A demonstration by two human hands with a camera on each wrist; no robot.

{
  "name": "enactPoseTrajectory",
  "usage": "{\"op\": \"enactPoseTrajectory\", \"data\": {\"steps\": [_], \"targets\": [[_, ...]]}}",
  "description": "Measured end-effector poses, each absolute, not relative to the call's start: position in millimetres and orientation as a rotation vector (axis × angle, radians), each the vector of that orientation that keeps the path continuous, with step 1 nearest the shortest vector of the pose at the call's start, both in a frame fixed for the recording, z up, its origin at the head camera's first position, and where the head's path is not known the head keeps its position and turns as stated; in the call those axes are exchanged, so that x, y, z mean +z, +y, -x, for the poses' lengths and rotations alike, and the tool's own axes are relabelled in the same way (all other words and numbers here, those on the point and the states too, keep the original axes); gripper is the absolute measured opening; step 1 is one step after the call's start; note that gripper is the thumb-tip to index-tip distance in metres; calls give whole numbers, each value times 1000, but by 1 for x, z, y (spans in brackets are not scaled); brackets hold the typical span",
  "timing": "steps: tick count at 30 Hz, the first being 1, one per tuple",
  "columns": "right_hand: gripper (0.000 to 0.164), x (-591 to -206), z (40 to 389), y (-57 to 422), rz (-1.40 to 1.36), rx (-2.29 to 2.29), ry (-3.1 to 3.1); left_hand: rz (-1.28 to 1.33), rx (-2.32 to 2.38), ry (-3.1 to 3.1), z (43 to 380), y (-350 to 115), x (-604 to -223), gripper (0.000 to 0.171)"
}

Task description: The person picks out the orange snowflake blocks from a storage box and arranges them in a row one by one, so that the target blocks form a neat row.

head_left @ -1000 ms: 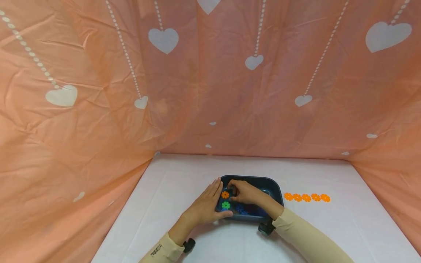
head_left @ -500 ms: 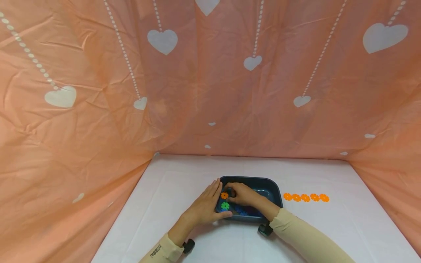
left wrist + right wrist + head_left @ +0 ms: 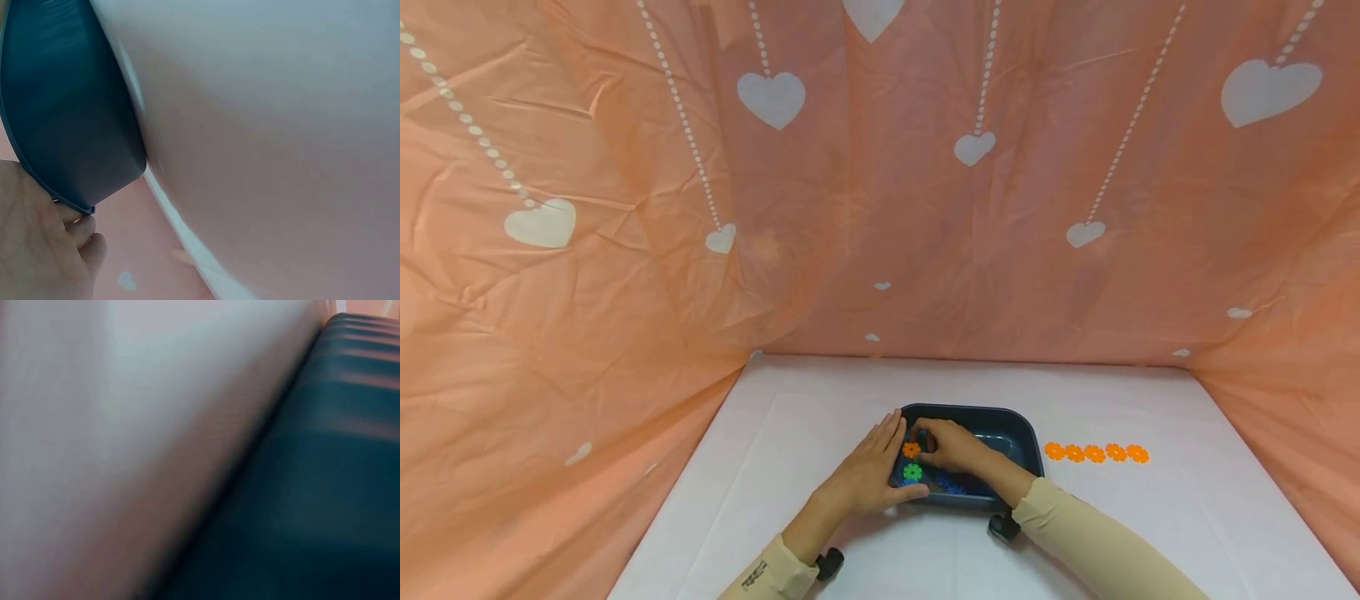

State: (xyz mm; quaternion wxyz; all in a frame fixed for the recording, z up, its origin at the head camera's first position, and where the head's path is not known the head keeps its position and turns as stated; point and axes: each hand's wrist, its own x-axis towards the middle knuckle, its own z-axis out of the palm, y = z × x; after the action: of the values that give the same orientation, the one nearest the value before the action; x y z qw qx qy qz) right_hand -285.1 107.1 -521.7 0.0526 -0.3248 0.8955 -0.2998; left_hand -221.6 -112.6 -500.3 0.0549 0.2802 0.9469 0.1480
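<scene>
A dark blue-black rectangular tray point(image 3: 1039, 467) stands on the white table. My left hand point(image 3: 868, 473) lies against its left side, fingers fairly straight along the rim and thumb over the front left corner; the left wrist view shows this hand point(image 3: 37, 244) at the tray's rim point(image 3: 87, 125). Inside the tray, my right hand point(image 3: 955, 446) bends its index finger and thumb round the edges of an orange flower-shaped piece point(image 3: 912, 450). A green flower-shaped piece point(image 3: 912, 472) lies just below that. Blue pieces point(image 3: 951, 485) sit on the tray floor, partly hidden by the right hand.
Several orange flower-shaped pieces point(image 3: 1095, 454) form a row on the table to the right of the tray. Behind the table hangs a peach curtain point(image 3: 850, 208) with white hearts. The right wrist view holds only the tray's side point(image 3: 325, 487) and the blurred tabletop.
My right hand has shifted slightly left, its fingertips coming in around the orange flower-shaped piece. My left hand keeps its place on the tray. The view has tilted a little.
</scene>
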Motion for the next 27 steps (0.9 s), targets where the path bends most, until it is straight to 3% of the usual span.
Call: {"op": "enactPoseTrajectory", "data": {"steps": [27], "targets": [[28, -523, 286, 106, 909, -873, 2782, -855, 449, 2881, 223, -112, -502, 114]]}}
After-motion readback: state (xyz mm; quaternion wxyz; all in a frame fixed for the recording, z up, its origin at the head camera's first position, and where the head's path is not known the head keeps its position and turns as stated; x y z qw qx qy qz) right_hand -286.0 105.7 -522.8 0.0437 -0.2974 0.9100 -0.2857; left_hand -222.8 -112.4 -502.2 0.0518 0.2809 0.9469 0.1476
